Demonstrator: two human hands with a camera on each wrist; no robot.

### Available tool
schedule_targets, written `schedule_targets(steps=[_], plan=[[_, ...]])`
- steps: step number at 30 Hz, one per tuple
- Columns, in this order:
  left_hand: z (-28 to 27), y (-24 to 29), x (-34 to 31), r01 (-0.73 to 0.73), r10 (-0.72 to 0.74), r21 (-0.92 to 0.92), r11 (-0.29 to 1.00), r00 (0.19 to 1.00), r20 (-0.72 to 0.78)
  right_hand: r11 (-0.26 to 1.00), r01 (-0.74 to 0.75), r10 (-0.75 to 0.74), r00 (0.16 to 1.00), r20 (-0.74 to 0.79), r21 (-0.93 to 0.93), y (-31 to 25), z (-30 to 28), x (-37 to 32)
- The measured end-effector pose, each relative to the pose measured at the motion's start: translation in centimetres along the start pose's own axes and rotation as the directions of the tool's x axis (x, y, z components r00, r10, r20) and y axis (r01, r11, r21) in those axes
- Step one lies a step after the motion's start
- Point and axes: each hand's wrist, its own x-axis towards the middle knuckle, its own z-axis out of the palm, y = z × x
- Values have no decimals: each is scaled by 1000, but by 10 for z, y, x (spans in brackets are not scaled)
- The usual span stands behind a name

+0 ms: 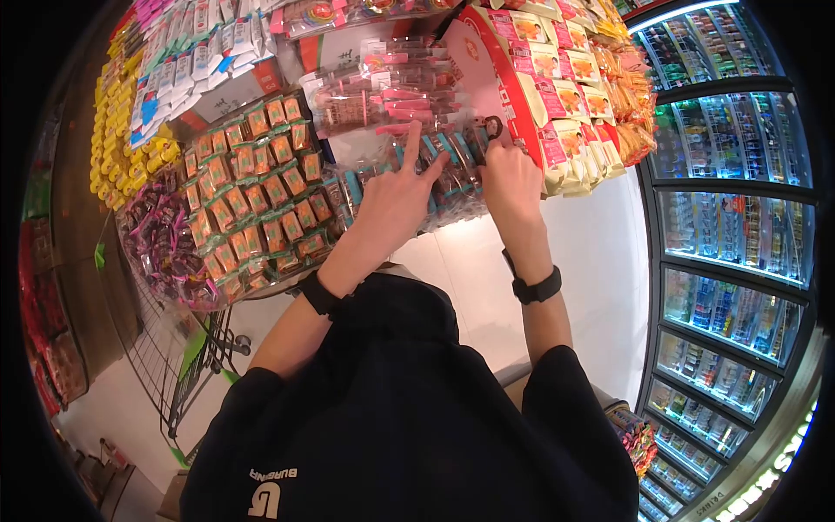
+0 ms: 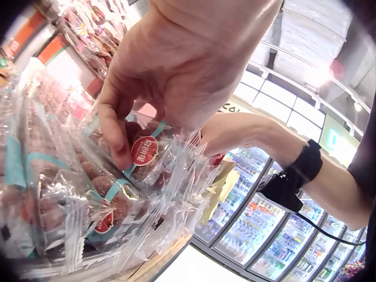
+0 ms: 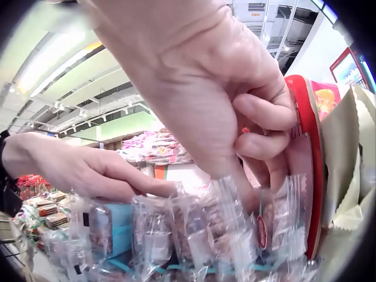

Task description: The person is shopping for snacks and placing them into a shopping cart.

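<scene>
Clear plastic packets (image 2: 111, 205) with light-blue bands and red round labels stand in a row in a box. My left hand (image 1: 393, 204) lies over them, fingers mostly extended; in the left wrist view, a fingertip of this hand (image 2: 176, 70) touches a packet beside its red label. At the row's right end my right hand (image 1: 513, 187) reaches down beside a red-edged box wall (image 3: 314, 176). In the right wrist view, thumb and forefinger of that hand (image 3: 217, 100) pinch the top of a clear packet (image 3: 276, 226), the other fingers curled; the fingertips are partly hidden by plastic.
Orange-and-green packets (image 1: 252, 191) and purple-wrapped ones (image 1: 161, 230) fill the display's left side. Cream-and-red packets (image 1: 565, 100) hang on the right. A wire cart (image 1: 174, 361) stands at lower left, and lit drinks coolers (image 1: 731, 230) line the right.
</scene>
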Motion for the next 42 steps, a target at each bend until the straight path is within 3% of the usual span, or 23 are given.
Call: schedule_targets(steps=[5, 9, 12, 13, 17, 21, 22, 27, 29, 32, 35, 39, 42], plan=[[6, -3, 0, -25, 24, -9, 1000, 998, -50, 997, 27, -20, 995, 94, -76, -2, -8, 7], [8, -2, 0, -2, 1, -17, 1000, 999, -41, 994, -70, 65, 996, 58, 90, 2, -2, 9], [7, -2, 0, -15, 14, -24, 1000, 999, -49, 970, -59, 76, 995, -62, 237, 13, -14, -2], [6, -3, 0, -26, 25, -28, 999, 999, -48, 962, -27, 74, 984, -164, 272, 18, -18, -5], [3, 0, 1, -6, 6, -27, 1000, 1000, -17, 732, -107, 190, 980, -51, 673, 16, -79, -14], [5, -3, -3, -32, 30, -57, 998, 998, -50, 180, -37, -29, 999, 43, 983, 28, -87, -16], [7, -4, -3, -39, 35, -69, 997, 997, -71, 155, -47, -52, 997, 56, 987, 27, -93, -17], [24, -12, 4, -46, 34, 81, 996, 989, 147, 19, -123, -170, 977, 125, 992, 22, -116, -21], [35, -16, 4, -72, 72, 4, 997, 997, 30, 10, -75, -176, 982, 76, 997, 22, -119, -22], [29, -12, 6, -122, 42, -347, 930, 973, -227, -5, -36, -178, 983, 34, 999, 22, -125, -24], [33, -11, 11, -105, -42, -603, 791, 974, -224, -14, -52, -196, 979, 48, 999, 24, -132, -25], [4, 1, 2, -74, -92, -570, 818, 962, -258, 8, -66, -202, 977, 66, 998, 24, -133, -24], [7, -4, -1, -39, -40, -359, 932, 977, -209, 28, -48, -176, 983, 52, 998, 22, -133, -23]])
